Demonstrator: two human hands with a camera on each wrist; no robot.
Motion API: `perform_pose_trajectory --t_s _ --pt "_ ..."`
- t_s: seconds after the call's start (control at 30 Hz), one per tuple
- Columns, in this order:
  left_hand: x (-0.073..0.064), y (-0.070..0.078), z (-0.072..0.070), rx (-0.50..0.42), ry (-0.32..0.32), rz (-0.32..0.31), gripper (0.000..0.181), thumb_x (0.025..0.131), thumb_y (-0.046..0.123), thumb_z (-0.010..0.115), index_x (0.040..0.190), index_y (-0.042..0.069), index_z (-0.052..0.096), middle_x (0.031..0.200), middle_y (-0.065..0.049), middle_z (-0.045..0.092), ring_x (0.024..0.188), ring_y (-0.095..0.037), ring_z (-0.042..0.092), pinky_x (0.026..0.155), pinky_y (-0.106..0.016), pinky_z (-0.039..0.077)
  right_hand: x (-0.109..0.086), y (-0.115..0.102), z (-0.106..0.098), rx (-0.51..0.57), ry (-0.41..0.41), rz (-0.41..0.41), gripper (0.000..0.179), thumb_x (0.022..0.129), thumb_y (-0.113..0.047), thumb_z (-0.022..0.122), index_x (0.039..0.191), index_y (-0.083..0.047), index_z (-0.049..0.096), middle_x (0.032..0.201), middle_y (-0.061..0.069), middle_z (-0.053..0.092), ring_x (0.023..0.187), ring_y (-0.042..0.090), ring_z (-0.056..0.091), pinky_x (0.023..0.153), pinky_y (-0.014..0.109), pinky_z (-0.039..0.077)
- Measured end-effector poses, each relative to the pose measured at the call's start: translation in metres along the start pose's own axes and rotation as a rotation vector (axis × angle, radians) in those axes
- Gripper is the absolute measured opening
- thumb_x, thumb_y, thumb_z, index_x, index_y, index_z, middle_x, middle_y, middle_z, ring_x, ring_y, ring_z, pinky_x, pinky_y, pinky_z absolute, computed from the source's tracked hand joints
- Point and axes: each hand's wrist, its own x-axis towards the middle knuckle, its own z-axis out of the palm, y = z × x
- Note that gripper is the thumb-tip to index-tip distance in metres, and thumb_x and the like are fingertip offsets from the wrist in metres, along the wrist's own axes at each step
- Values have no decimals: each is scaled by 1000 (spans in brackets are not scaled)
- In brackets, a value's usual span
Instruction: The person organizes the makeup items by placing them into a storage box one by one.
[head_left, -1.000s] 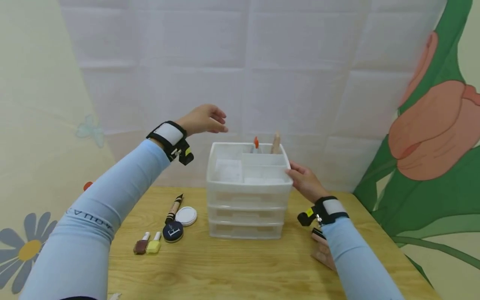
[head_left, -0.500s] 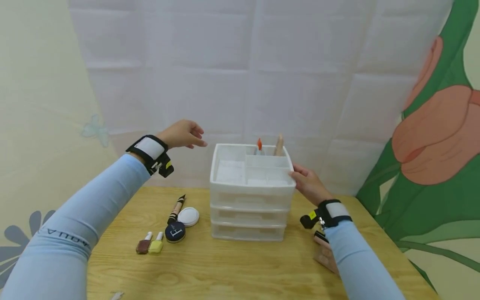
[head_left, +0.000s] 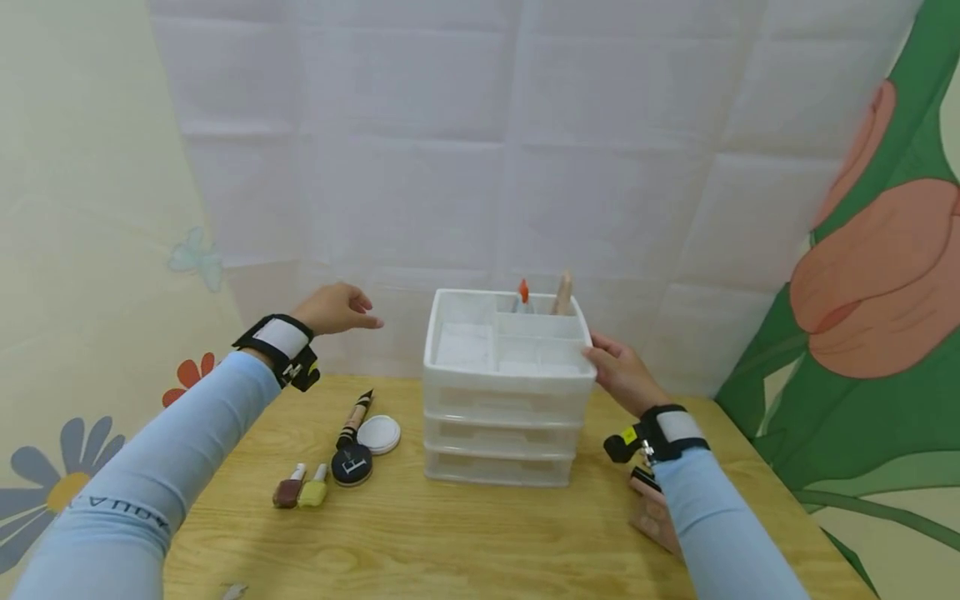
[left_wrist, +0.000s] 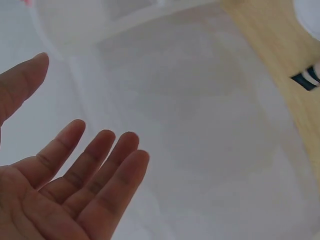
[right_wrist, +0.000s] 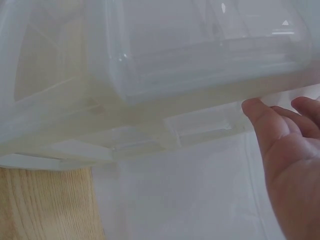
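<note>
A white plastic drawer organizer [head_left: 510, 392] with three translucent drawers and a divided top tray stands on the table. My right hand [head_left: 626, 375] holds its upper right edge, the thumb at the rim; the right wrist view shows the thumb touching the organizer [right_wrist: 200, 55]. My left hand [head_left: 333, 308] is in the air left of the organizer, holding nothing; its fingers [left_wrist: 102, 197] are spread from the thumb. An orange-tipped item [head_left: 523, 292] and a beige stick-like item [head_left: 562, 296] stand in the tray's back compartments.
Left on the wooden table [head_left: 420, 542] lie a dark-red nail polish bottle [head_left: 288, 492], a yellow one [head_left: 313, 490], a dark round compact [head_left: 352, 464], a white round case [head_left: 378, 434] and a black-and-beige tube [head_left: 356, 417]. A beige item [head_left: 654, 521] lies partly under the right forearm.
My left hand has moved left and down, away from the organizer. The right hand stays at the organizer's edge. The head view has shifted slightly.
</note>
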Motion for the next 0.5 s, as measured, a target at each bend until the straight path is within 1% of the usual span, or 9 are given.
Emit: perform_pose_trajectory --t_s 0.1,0.2,0.33,0.5 --pt "0 -15 13 42 17 -5 51 91 33 68 119 -9 59 118 -26 61 107 -39 57 88 -50 49 0 -1 0 -4 1 2 57 104 -20 45 151 4 24 150 27 31 104 5 57 91 21 49" --pt "1 -27 24 53 13 -15 52 90 34 68 116 -10 61 115 -25 62 105 -39 58 86 -50 50 -1 -1 -1 1 -1 -2 57 104 -20 45 151 4 24 149 27 31 104 5 58 91 21 49" --pt "1 -41 36 51 -1 -42 53 89 36 69 114 -10 63 114 -25 63 103 -39 60 84 -49 51 -2 -2 -2 14 -9 -20 57 104 -19 45 150 6 22 149 29 29 104 5 57 90 20 49" --pt "1 -57 49 44 -23 -93 51 89 35 69 113 -10 64 113 -25 63 98 -38 61 80 -47 53 -5 -3 -3 15 -18 -32 58 104 -19 45 150 6 21 151 30 26 105 4 57 91 19 48"
